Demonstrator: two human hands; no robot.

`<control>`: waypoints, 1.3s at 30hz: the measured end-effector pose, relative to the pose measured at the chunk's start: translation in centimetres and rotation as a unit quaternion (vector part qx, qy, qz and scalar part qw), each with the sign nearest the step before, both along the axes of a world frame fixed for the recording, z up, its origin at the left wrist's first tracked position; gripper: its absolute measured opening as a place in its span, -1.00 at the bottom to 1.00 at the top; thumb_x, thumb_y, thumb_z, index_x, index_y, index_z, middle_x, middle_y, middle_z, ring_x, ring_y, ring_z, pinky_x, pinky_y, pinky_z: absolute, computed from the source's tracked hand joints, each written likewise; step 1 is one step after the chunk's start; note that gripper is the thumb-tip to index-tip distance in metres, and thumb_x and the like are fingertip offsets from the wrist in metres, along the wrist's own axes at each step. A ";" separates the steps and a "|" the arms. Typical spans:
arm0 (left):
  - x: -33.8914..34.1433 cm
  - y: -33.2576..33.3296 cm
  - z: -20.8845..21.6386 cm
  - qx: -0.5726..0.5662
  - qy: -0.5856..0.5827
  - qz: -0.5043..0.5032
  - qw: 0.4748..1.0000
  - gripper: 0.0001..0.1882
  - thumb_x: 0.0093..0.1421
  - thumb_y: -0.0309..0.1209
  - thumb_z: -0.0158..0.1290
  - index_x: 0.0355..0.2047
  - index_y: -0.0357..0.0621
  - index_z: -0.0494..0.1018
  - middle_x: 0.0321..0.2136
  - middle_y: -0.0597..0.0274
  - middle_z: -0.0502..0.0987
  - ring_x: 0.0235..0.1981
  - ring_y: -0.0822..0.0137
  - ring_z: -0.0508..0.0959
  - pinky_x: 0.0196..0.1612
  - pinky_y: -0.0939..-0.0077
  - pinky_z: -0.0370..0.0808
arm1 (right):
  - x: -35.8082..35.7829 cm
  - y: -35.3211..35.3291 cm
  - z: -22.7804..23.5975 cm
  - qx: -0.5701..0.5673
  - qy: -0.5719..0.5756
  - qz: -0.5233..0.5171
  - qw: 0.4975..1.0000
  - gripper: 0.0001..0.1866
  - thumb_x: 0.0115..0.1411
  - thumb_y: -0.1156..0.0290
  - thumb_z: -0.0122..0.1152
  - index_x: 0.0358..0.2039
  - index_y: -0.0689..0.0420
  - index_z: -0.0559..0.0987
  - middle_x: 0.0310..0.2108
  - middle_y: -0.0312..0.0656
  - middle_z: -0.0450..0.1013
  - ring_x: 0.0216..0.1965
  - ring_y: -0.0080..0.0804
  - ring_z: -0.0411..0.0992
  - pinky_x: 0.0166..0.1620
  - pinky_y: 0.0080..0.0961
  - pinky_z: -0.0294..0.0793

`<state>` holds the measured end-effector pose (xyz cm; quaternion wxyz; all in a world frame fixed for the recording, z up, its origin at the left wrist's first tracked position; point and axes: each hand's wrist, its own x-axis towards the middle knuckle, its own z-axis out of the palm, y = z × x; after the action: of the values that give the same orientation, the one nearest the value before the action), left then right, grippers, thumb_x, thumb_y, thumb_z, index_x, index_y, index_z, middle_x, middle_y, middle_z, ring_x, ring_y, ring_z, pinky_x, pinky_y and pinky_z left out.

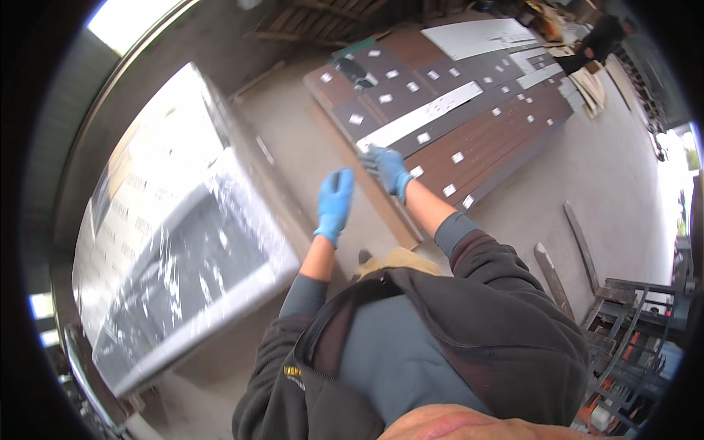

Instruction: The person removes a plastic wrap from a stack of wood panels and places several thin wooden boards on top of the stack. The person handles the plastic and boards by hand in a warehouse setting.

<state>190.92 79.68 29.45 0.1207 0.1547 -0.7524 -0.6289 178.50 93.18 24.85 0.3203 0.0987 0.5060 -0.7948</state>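
Note:
My left hand point(335, 204), in a blue glove, hangs over the gap in front of a stack of flat panels. Its fingers are stretched out with a dark gap between them, and nothing shows in it. My right hand point(390, 170), also gloved in blue, is at the stack's near edge, beside the near end of a long white strip point(422, 114). Blur around its fingertips hides whether they grip the strip or only touch it. Brown and dark grey panels point(469, 158) with small white labels make up the top of the stack.
On the left stands a large pack point(176, 242) wrapped in clear film. Two forklift forks point(579, 238) reach across the floor at right from a black frame point(631, 323). Another person point(598, 44) is at the far right, near loose boards point(589, 89). Wooden pallets point(315, 22) lie behind.

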 end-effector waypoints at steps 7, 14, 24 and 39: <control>-17.7 -12.4 0.0 0.085 -0.008 0.053 0.995 -0.52 0.34 -0.20 0.14 0.09 -0.33 0.46 0.01 0.11 0.56 0.04 0.32 0.51 0.15 0.38 0.43 | -23.7 -9.9 13.9 0.127 0.442 0.024 0.888 -0.15 0.22 0.13 0.33 0.40 0.24 0.20 0.37 0.04 0.24 0.33 -0.22 0.29 0.31 -0.39 0.29; -26.0 -25.7 -1.1 0.118 -0.048 0.175 0.976 -0.59 0.33 -0.22 0.14 0.02 -0.30 0.50 -0.12 0.26 0.57 -0.11 0.43 0.49 0.00 0.50 0.44 | -40.8 -23.1 25.6 0.128 0.502 -0.014 0.855 -0.44 0.23 0.11 0.29 0.10 0.25 0.53 0.04 -0.10 0.56 0.05 -0.32 0.51 0.13 -0.49 0.44; -44.0 -45.5 0.2 0.186 0.065 0.283 0.939 -0.65 0.32 -0.15 0.16 -0.09 -0.17 0.53 -0.47 0.54 0.40 -0.51 0.64 0.26 -0.46 0.65 0.23 | -62.6 -43.2 26.9 0.281 0.536 0.056 0.794 -0.51 0.20 -0.01 0.29 -0.27 0.24 0.53 -0.30 -0.05 0.48 -0.24 -0.21 0.41 -0.08 -0.33 0.42; -75.9 -71.5 7.9 0.053 0.094 0.246 0.963 -0.61 0.36 -0.24 0.13 0.02 -0.32 0.51 -0.11 0.24 0.58 -0.09 0.41 0.52 0.05 0.48 0.46 | -102.8 -67.8 35.5 0.433 0.493 0.005 0.755 -0.06 0.10 -0.18 0.30 0.31 0.26 0.36 0.26 0.16 0.36 0.29 0.00 0.35 0.30 -0.25 0.33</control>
<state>115.01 8.15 37.37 0.3332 0.2812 -0.6418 -0.6308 75.67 25.40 60.35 -0.0462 -0.1810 0.8842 -0.4281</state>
